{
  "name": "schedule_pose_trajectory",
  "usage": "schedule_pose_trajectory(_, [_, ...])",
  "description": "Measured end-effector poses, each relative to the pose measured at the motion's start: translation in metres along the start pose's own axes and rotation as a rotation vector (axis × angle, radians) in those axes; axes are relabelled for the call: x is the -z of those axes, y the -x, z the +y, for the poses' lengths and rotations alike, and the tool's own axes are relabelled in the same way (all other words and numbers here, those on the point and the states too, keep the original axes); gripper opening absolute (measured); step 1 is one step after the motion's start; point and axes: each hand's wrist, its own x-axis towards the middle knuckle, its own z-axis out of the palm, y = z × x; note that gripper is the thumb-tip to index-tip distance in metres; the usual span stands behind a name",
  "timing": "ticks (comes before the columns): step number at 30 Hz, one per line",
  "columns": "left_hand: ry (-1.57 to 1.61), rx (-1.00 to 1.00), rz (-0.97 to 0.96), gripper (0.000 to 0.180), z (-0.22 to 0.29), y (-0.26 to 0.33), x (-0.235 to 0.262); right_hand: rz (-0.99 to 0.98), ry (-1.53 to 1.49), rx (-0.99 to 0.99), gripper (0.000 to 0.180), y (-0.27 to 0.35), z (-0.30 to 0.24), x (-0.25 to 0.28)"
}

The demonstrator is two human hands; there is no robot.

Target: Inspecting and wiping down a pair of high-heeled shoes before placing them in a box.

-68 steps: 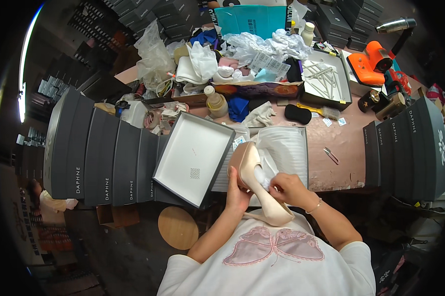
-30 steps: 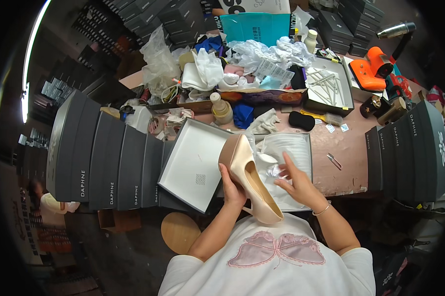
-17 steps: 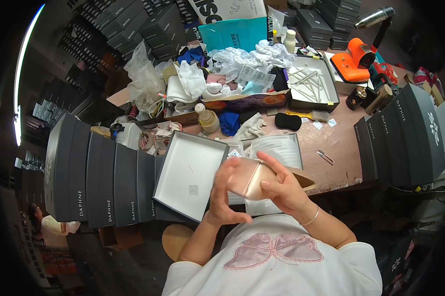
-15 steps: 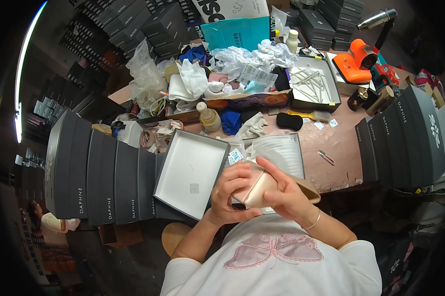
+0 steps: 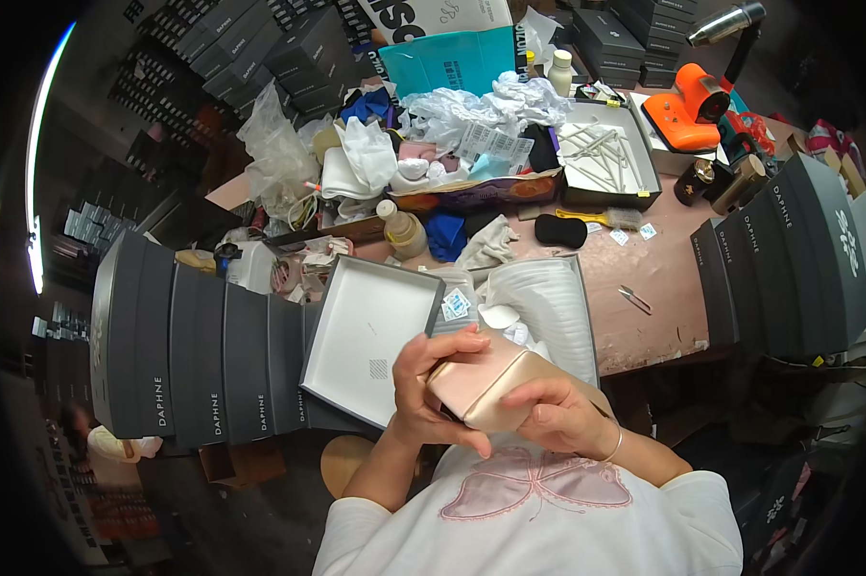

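Note:
A pale pink and cream shoe (image 5: 490,379) is held between my hands in front of my shirt, its blunt squared end toward the left. My left hand (image 5: 421,389) grips that end, fingers along the far side and thumb on the near side. Curled against the cream side, my right hand (image 5: 562,413) holds the shoe from the right. Just beyond lies an open shoe box (image 5: 586,317) with white padded wrap (image 5: 538,293) and crumpled white paper in it. The grey box lid (image 5: 370,322) rests tilted beside it, white inside facing up.
Grey shoe boxes stand in rows at left (image 5: 198,355) and right (image 5: 797,259). Small scissors (image 5: 634,300), a yellow-handled brush (image 5: 605,220), a black sponge-like pad (image 5: 560,230) and a bottle (image 5: 404,230) lie or stand about. Behind are a paper-filled carton (image 5: 481,192) and an orange device (image 5: 687,110).
The shoe has turned and come closer to my body, showing more of its pink surface. My right fingers have curled in lower on its side, and more of the box's contents now shows.

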Motion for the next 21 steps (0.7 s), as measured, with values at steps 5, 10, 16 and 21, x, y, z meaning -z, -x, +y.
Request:
schedule_pose_trajectory(5, [0.038, 0.122, 0.038, 0.077, -0.035, 0.007, 0.021, 0.073, 0.027, 0.006, 0.05, -0.012, -0.011, 0.0])
schedule_pose_trajectory(10, [-0.111, -0.04, 0.143, 0.061, -0.03, 0.004, 0.022, 0.309, 0.155, -0.06, 0.047, 0.021, -0.023, 0.026])
schedule_pose_trajectory(16, [-0.212, -0.191, -0.169, 0.067, -0.009, -0.004, -0.002, -0.113, -0.444, -0.263, 0.047, 0.022, 0.006, 0.042])
schedule_pose_trajectory(21, [0.033, -0.117, -0.151, 0.072, -0.012, 0.016, -0.008, -0.367, -0.528, -0.401, 0.062, 0.031, 0.027, 0.035])
